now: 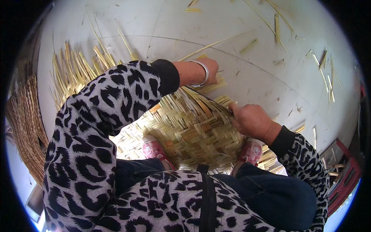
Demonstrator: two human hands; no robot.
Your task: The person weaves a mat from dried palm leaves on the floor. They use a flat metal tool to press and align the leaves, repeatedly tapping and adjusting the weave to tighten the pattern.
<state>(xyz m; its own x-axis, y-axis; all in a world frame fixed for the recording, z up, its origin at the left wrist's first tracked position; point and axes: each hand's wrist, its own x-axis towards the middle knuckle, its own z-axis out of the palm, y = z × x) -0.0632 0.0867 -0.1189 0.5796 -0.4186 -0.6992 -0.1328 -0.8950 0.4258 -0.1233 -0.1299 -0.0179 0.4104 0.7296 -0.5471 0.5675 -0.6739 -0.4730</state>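
Observation:
A mat [193, 133] woven from flat, pale yellow-brown strips of split reed or similar stalk lies under me, between my feet. My left hand [210, 70], with a silver bangle at the wrist, is closed at the mat's far edge, where loose strip ends [217, 83] stick out around it. Its fingertips are hidden behind the hand. Just right of it and nearer to me, my right hand [253, 120] grips the folded far-right edge of the mat, thumb on top. One long thin strip [222, 41] runs out past my left hand along the floor.
Unwoven strip ends [79, 71] fan out at the far left. Scattered strip scraps [277, 29] lie on the pale floor [247, 73]. A brown bundled stack [26, 123] stands at the left edge, a red slatted object [346, 179] at the right. My pink shoes [152, 149] flank the mat.

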